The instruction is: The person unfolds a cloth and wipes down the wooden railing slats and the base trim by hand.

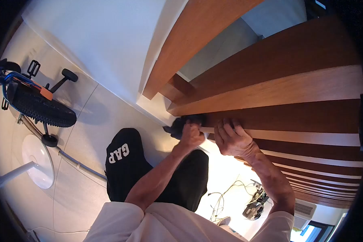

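Low on a wooden slat (278, 136), my left hand (191, 136) is closed on a dark, crumpled black cloth (174, 129). The cloth bunches around the slat's lower end, near the floor, and part of it is hidden behind my fingers. My right hand (234, 139) grips the same slat a little higher up, its fingers curled over the edge. Beside it stands another broad brown slat (266, 88), which neither hand touches.
More slats run off to the right. A child's bicycle (40, 101) with training wheels and a round white stand base (38, 161) are on the tiled floor at left. A grey hose (82, 166) crosses the tiles. Cables (218, 203) and black equipment (254, 205) lie at lower right.
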A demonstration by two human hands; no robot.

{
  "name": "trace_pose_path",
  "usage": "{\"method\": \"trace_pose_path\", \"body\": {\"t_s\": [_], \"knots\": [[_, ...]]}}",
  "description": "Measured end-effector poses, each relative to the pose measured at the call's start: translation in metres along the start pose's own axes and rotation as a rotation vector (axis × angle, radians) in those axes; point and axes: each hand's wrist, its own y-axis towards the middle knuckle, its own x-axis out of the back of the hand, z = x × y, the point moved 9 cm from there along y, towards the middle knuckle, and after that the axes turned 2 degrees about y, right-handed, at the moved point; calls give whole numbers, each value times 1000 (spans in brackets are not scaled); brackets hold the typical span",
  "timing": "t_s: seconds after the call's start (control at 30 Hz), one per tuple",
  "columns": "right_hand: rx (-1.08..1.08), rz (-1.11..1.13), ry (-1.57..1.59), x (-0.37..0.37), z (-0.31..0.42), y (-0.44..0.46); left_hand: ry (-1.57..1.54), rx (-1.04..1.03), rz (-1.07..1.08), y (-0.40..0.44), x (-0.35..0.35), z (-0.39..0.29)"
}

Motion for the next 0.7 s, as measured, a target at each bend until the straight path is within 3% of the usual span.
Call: {"method": "trace_pose_path", "body": {"t_s": [0.07, 0.2, 0.3, 0.37, 0.43, 0.47, 0.5, 0.57, 0.63, 0.67, 0.7], "knots": [[2, -9, -10, 2, 4, 0, -147, 104, 23, 8, 26, -33], [-24, 12, 23, 6, 1, 2, -116, 214, 36, -2, 17, -4], [-60, -11, 90, 8, -3, 4, -93, 1, -97, 12, 40, -35], [-120, -21, 140, 6, 3, 3, -152, -27, -93, 15, 58, -50], [-225, -241, 424, 18, -1, -6, -219, -80, -85, 18, 76, -69], [-299, -335, 498, 33, -5, -8, -329, 156, 51, 13, 76, -54], [-456, -520, 587, 41, -4, -19, -425, 391, 194, 1, 72, -41], [-1077, -546, 642, 31, 16, -57, -402, 290, 180, -15, 94, -55], [-1742, -671, 1042, -15, 65, -97, -381, 210, 170, -24, 104, -81], [-1938, -821, 1687, -59, 110, -103, -125, 20, 303, -33, 97, -114], [-1895, -1229, 2368, -97, 161, -98, 133, -176, 434, -47, 87, -142]]}}
